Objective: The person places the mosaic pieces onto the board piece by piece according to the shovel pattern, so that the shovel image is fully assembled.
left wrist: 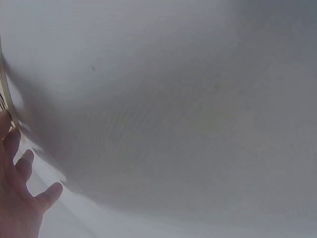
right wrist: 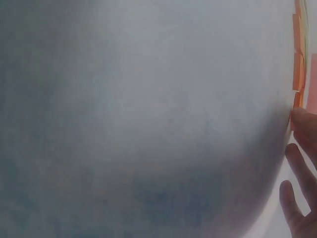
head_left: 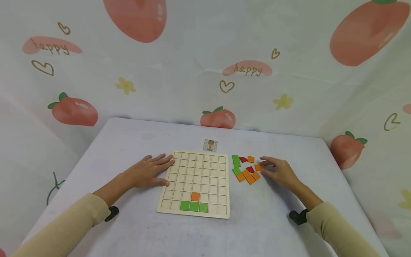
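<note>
A pale wooden grid board lies on the table, with three green square tiles in its nearest row and one orange square above the middle one. My left hand rests at the board's left edge, fingers spread; in the left wrist view its fingertips meet the board's side. To the right of the board lie loose green, orange and red tiles. My right hand has thumb and index finger at opposite edges of the rightmost orange square tile, pinching it at the table.
A small picture card with a gridded pattern lies just behind the board. Among the loose pieces are green squares, red curved pieces and several orange squares. A printed cloth hangs behind the white-covered table.
</note>
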A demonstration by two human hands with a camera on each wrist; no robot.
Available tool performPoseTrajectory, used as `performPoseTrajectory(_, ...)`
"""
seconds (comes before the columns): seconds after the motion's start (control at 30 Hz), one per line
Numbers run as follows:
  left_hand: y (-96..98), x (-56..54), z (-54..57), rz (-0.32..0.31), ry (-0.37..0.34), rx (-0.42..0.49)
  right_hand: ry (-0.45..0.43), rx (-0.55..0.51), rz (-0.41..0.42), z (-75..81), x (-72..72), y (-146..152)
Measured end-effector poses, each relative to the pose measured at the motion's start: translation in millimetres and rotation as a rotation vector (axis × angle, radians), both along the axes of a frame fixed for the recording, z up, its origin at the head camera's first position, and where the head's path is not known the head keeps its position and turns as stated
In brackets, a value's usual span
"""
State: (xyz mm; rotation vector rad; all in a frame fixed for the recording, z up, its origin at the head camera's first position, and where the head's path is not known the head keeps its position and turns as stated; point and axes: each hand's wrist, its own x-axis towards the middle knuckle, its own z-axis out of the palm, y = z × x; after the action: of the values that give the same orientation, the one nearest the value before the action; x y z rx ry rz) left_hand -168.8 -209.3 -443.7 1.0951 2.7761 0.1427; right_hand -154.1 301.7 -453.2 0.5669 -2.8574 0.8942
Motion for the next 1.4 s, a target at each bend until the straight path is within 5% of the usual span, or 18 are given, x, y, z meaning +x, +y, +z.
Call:
performPoseTrajectory(0.87,-0.7,-0.2,1.5,-0.012,0.003,-0.004,0.032,-0.032,-0.027,-6.5,-2.5,-2.2)
performPoseTrajectory(1.4,-1.4,-0.2,0.6,-0.009,0.002,-0.011,-0.014,-0.081,0.015,11.7,-1.4,-23.4)
